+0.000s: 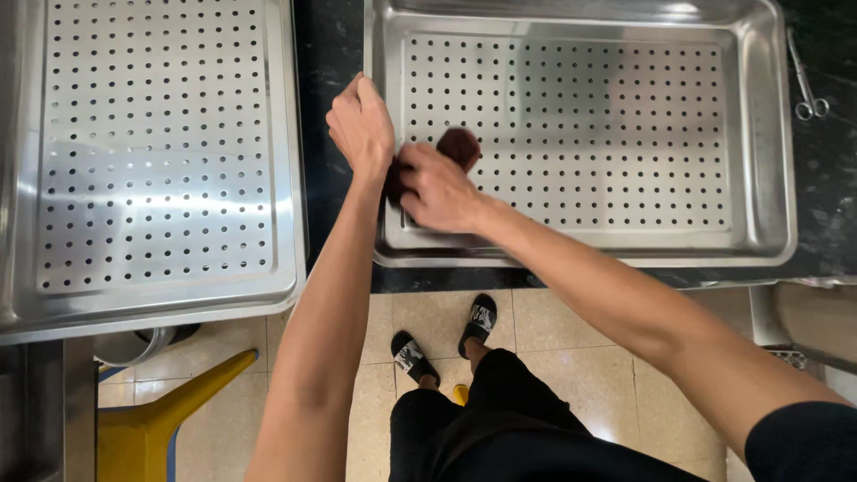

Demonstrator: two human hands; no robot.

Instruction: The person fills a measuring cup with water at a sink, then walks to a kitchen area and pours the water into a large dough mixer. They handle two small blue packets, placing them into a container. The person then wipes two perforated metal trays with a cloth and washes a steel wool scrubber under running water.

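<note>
A dark reddish-brown cloth sits bunched at the near left corner of a perforated stainless steel tray, partly hidden between the two hands, with one rounded lump showing above the knuckles and a darker fold showing below the left wrist. The right hand reaches in from the lower right, forearm stretched diagonally across the tray's front rim, back of the hand up, its fingers curled down and pressed together onto the cloth against the tray's holed floor. The left hand comes up along a nearly straight forearm from below, wrist bent, and is closed into a loose fist at the tray's left wall; its fingertips face away from the camera, so whether they pinch the cloth or grip the rim cannot be told. The two hands touch near the left wrist. A second perforated steel tray lies to the left, separated by a strip of dark countertop. A pair of metal scissors lies on the counter beyond the first tray's right edge. Below, on pale floor tiles, stand black sandals and a yellow stool.
</note>
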